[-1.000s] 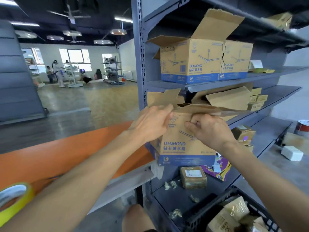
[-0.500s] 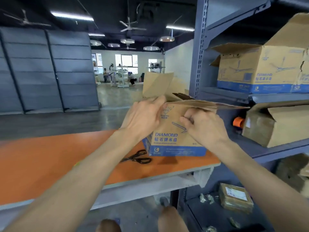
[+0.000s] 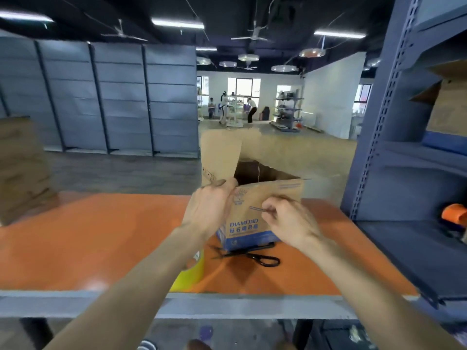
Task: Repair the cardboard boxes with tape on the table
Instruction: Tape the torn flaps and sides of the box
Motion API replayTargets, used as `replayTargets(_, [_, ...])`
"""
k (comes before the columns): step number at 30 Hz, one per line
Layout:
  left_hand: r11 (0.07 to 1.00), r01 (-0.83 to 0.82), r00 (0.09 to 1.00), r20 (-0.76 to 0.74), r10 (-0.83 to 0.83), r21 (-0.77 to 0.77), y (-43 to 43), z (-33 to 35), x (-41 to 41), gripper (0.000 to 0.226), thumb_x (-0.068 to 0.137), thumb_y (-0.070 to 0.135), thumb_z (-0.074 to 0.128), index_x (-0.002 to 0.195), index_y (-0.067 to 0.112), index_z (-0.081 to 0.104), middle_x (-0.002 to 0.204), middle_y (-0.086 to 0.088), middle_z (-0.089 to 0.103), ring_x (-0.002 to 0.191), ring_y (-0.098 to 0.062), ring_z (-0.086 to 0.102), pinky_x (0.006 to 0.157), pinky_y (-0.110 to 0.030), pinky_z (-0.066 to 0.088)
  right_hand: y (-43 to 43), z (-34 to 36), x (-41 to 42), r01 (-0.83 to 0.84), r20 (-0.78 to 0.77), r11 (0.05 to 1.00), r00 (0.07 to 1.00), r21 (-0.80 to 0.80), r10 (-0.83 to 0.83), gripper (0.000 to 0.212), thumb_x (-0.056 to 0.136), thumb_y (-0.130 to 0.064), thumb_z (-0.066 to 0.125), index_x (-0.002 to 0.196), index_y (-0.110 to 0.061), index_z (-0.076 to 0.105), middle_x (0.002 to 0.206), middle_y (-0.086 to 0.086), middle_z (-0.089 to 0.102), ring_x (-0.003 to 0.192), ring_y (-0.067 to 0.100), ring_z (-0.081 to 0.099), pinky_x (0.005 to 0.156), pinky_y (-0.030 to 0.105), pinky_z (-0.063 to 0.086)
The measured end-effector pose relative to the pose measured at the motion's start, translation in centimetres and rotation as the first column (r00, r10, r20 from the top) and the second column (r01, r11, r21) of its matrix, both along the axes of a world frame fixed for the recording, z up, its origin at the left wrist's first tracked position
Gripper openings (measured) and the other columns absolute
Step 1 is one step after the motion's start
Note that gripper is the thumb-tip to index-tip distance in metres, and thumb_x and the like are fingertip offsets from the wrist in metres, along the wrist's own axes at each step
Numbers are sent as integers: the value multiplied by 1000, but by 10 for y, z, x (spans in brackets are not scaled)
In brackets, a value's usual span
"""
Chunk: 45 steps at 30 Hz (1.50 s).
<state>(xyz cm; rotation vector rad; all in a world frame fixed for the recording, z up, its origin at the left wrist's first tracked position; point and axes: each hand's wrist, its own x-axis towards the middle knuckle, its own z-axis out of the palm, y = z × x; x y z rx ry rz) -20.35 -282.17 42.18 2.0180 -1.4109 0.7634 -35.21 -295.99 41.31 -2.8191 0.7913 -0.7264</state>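
Cardboard, brown with a blue band along the foot and DIAMOND printed on the front: the cardboard box (image 3: 255, 223) stands towards the middle of the orange table (image 3: 101, 236). Its top is open, and one flap (image 3: 219, 155) stands upright on the left side. I cannot tell whether it rests with its full weight on the table.

My left hand (image 3: 211, 210) grips the near left corner, thumb up at the rim. My right hand (image 3: 288, 221) lies on the front panel with fingers curled, pinching the board below the top edge. Neither hand is free.

The black scissors (image 3: 255, 257) lie just in front of the box, blades touching or running under its bottom edge. The yellow tape roll (image 3: 193, 272) sits nearer me, partly hidden by my left forearm.

Assessment: this is the placing step, and no taping has begun. To do it well, I judge that the box should sit flat and clear of the scissors, so it does not rock. The damaged seam, which I cannot see from here, should then face me. The left hand should hold the torn edges together while the right lets go and fetches the roll. Releasing both hands at once risks the panel springing open.

A grey shelving rack (image 3: 374, 147) stands to the right. On its shelf is an orange object (image 3: 454, 214), too blurred to identify.
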Motion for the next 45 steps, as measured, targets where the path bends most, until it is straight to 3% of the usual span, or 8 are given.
replayTargets(11, [987, -73, 993, -85, 86, 146, -24, -13, 18, 22, 107, 34, 45, 122, 21, 52, 114, -4, 62, 97, -41, 64, 71, -44, 50, -34, -56, 24, -110, -84, 978, 988, 179, 127, 25, 97, -30, 62, 121, -27, 66, 121, -7, 68, 113, 15, 63, 96, 36, 52])
replayTargets(16, [990, -56, 989, -132, 73, 130, -26, -14, 21, 24, 106, 33, 47, 123, 19, 54, 115, -6, 60, 102, -38, 61, 73, -44, 49, -30, -72, 24, -185, -189, 959, 956, 216, 227, 38, 96, -44, 62, 132, -31, 61, 129, -9, 63, 125, 13, 54, 101, 33, 46])
replayTargets(23, [964, -175, 984, 40, 171, 200, -21, -1, 14, 32, 108, 34, 43, 123, 12, 60, 145, -7, 37, 133, -24, 34, 70, -45, 56, -30, -78, 10, -208, -341, 968, 908, 142, 245, 41, 94, -50, 60, 133, -36, 59, 129, -8, 53, 125, 15, 41, 100, 33, 40])
replayTargets(26, [968, -156, 985, 102, 138, 198, -19, 3, 11, 34, 106, 31, 51, 114, 4, 69, 163, -3, 28, 155, -19, 14, 93, -52, 53, -36, -73, -1, -161, -371, 982, 909, 104, 188, 36, 97, -44, 59, 131, -36, 59, 127, -6, 54, 124, 16, 43, 98, 32, 38])
replayTargets(29, [972, -117, 986, 141, 89, 204, -19, 4, 11, 35, 104, 30, 53, 115, 3, 71, 149, -4, 49, 149, -22, 31, 101, -51, 46, -44, -73, -14, -110, -362, 989, 922, 96, 138, 32, 97, -39, 61, 128, -35, 62, 126, -5, 55, 124, 17, 45, 95, 30, 34])
replayTargets(34, [973, -111, 974, 215, 67, 203, -12, 9, -4, 48, 102, 41, 39, 98, 8, 74, 100, -9, 67, 106, -34, 58, 83, -44, 46, -52, -79, -31, -84, -325, 994, 940, 71, 103, 19, 96, -32, 63, 115, -35, 63, 117, -8, 57, 121, 15, 46, 95, 30, 37])
replayTargets(39, [962, -117, 983, 170, 75, 249, -11, 15, -19, 43, 106, 42, 44, 104, 9, 72, 114, -8, 59, 118, -29, 52, 73, -37, 40, -55, -77, -41, -111, -342, 994, 934, 5, 106, 16, 100, -26, 60, 115, -32, 60, 118, -12, 55, 116, 14, 47, 94, 33, 42])
replayTargets(45, [959, -104, 990, 120, 74, 264, -14, 20, -20, 42, 106, 41, 47, 109, 8, 73, 115, -11, 59, 118, -32, 51, 87, -38, 43, -65, -76, -54, -94, -315, 995, 944, 31, 99, 17, 98, -22, 62, 113, -31, 65, 118, -12, 60, 117, 15, 53, 95, 33, 43])
